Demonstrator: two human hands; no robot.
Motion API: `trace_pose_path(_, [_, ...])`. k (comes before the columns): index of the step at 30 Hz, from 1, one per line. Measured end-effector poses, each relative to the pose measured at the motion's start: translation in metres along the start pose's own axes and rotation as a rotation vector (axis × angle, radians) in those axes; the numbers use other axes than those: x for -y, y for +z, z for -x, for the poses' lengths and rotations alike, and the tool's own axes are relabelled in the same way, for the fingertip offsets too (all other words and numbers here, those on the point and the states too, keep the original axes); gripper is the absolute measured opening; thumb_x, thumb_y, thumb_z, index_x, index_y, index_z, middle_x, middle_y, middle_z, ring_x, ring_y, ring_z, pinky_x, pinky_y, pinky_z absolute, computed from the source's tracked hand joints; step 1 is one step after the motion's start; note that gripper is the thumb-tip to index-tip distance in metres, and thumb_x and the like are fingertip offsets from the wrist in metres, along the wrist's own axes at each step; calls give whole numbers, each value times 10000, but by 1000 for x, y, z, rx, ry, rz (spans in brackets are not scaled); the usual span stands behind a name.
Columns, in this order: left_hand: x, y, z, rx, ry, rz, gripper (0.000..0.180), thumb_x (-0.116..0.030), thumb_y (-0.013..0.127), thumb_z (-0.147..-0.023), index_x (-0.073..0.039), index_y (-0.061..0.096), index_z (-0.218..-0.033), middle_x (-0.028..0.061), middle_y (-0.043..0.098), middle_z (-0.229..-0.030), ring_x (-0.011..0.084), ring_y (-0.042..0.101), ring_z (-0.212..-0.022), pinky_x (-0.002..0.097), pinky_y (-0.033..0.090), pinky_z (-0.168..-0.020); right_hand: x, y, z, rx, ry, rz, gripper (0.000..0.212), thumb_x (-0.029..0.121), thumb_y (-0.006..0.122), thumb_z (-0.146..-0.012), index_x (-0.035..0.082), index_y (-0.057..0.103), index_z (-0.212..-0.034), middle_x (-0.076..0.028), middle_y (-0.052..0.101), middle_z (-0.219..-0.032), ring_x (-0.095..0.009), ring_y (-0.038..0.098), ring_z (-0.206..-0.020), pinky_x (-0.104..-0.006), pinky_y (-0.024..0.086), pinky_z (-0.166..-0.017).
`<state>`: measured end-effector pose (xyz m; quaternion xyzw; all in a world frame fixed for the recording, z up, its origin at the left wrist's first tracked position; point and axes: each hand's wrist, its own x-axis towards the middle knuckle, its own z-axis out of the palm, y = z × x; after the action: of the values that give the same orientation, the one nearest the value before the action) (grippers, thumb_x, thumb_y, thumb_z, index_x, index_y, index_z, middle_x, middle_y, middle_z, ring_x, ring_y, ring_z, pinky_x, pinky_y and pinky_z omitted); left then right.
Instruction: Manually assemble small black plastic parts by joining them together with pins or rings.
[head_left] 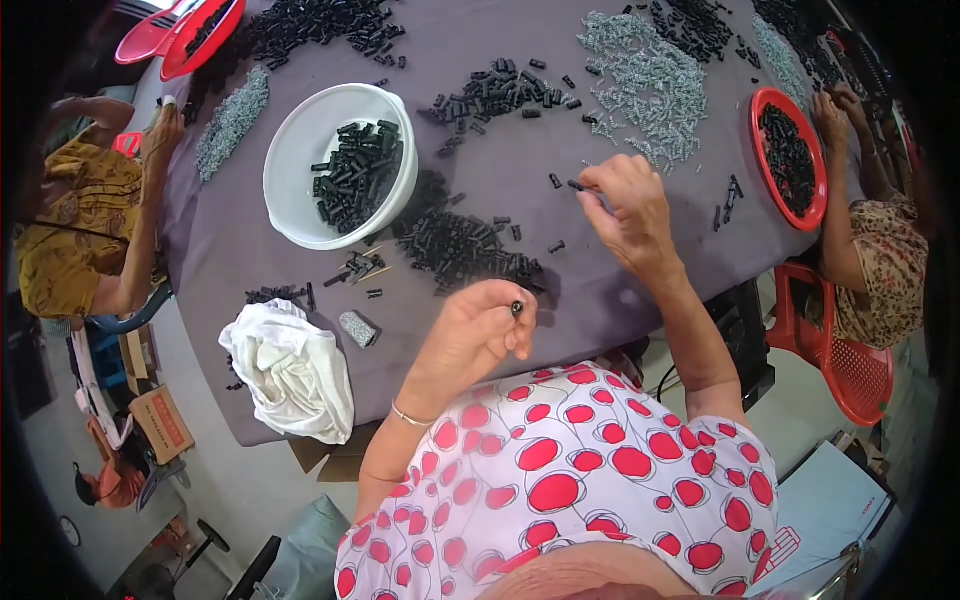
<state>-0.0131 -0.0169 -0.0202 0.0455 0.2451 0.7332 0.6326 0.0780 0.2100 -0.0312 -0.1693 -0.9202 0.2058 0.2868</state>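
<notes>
Between the thumb and fingers of my left hand (465, 340) is a small black tube-like piece (517, 308), its round end facing up. Farther right, my right hand (632, 215) pinches another small black cylindrical piece (576, 185) at its fingertips, just above the table. A single loose black piece (555, 181) lies left of those fingertips. A heap of similar black pieces (465, 247) spreads beyond my left hand. Past my right hand lies a large pile of small silvery springs (655, 90).
A white bowl (283, 210) holds many black pieces. Nearer stand a bunched white cloth (290, 370) and a small grey-speckled block (357, 329). A red tray (814, 205) sits at the right edge. Co-workers sit at left (85, 220) and right (880, 260). A red chair (850, 375) stands at right.
</notes>
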Motion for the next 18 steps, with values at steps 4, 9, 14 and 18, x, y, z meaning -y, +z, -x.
trace_pose_path(4, [-2,-2,-1,-13,-1,18,162,-107,629,-884,-22,602,-1019,97,533,-883,168,541,-710,289,498,-606,-8,8,-4,92,25,153,173,120,696,-701,144,623,-856,-6,539,-827,-218,515,-823,-357,372,-710])
trace_pose_path(9, [-1,-4,-3,-48,-7,10,168,-92,609,-897,-8,616,-1042,93,590,-905,153,540,-704,287,501,-618,-1,1,-4,49,-60,166,170,73,687,-708,110,624,-861,-26,560,-812,-213,547,-790,-321,398,-696])
trace_pose_path(14, [-1,2,-2,-198,108,-153,169,-84,593,-908,12,610,-1045,91,630,-924,121,572,-715,280,530,-670,29,-21,0,263,222,-681,174,-42,626,-760,12,603,-924,-4,604,-780,-78,551,-681,-215,440,-631])
trace_pose_path(18, [0,6,-5,-172,107,-168,172,-83,585,-914,8,609,-1059,91,628,-928,127,588,-736,283,531,-670,45,-30,3,374,256,-797,158,-39,628,-780,13,605,-928,32,585,-793,-39,508,-692,-209,438,-641])
